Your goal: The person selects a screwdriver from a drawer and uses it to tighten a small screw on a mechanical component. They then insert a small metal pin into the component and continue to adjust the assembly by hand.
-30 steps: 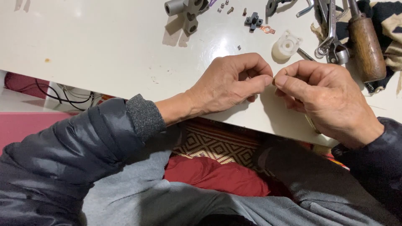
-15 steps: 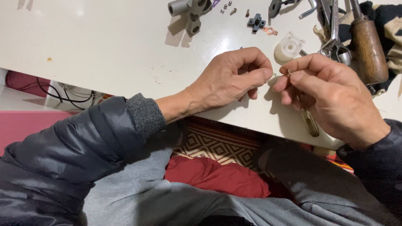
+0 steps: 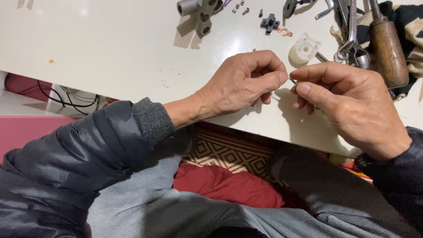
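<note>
My left hand (image 3: 244, 83) and my right hand (image 3: 348, 103) meet fingertip to fingertip over the near edge of a white table (image 3: 110, 53). Between the pinched fingers shows a small thin metal piece (image 3: 293, 81); both hands seem to grip it, though most of it is hidden. Just beyond the fingers stands a small white plastic spool-like part (image 3: 303, 48).
At the table's far edge lie a grey metal fitting (image 3: 198, 11), several small screws (image 3: 240, 6), a black cross-shaped part (image 3: 269, 22), a copper ring terminal (image 3: 284, 31), metal tools (image 3: 352, 39) and a wooden tool handle (image 3: 387, 46). Cables (image 3: 66, 99) hang at the left below the table.
Both hands have shifted slightly; the right hand's fingers have turned and a slim tool seen under its palm half a second ago is now hidden.
</note>
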